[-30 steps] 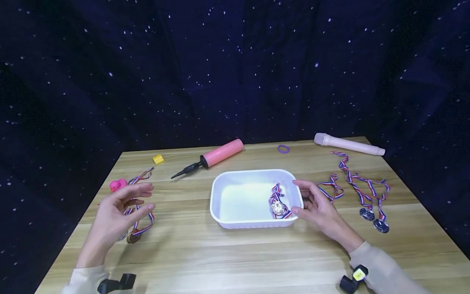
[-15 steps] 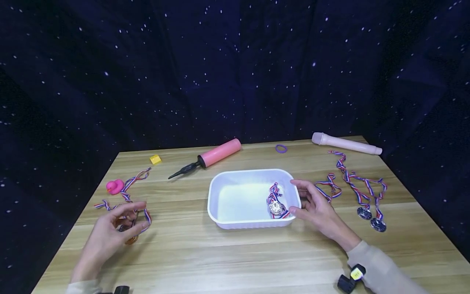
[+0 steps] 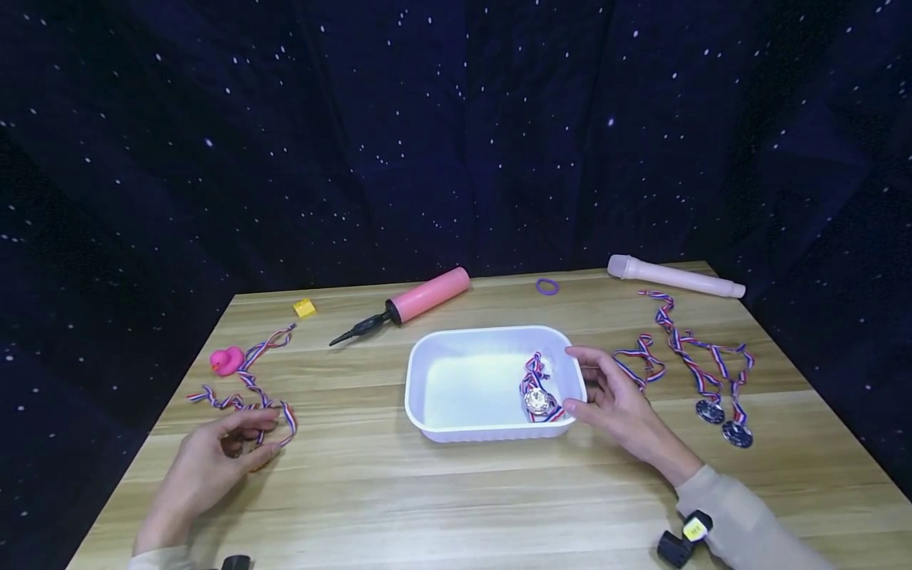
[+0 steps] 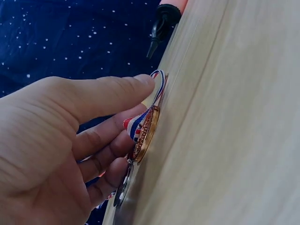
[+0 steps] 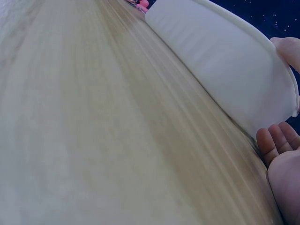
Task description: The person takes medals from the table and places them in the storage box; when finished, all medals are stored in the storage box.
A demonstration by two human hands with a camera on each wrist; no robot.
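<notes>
Head view: left hand lower left of frame, fingers bent over striped ribbons, covering most of whatever sits under it. Right hand right of centre, grasping the right end of a white tub, thumb over the rim. Tub mid-frame, one medal on its ribbon inside at the right end. Wide strip of wooden tabletop shows between left hand and tub, more along the front; front edge cut off at bottom. Back edge meets the dark curtain, with yellow block, pink pump, purple ring and pink microphone along it. Pink duck near left edge. Two silver medals right side, near table edge; the ribbon just behind the right hand is partly covered

Left wrist view: gold medal mid-frame, close against the fingers, its ribbon looping up by the thumb tip; can't tell if the fingers have pinched it. A darker medal lower, half hidden. Pump cut off at top

Right wrist view: tub wall upper right, inside not visible. Hand cut off at right edge, fingertips by the tub's base. Pink bit at top too small to make out
</notes>
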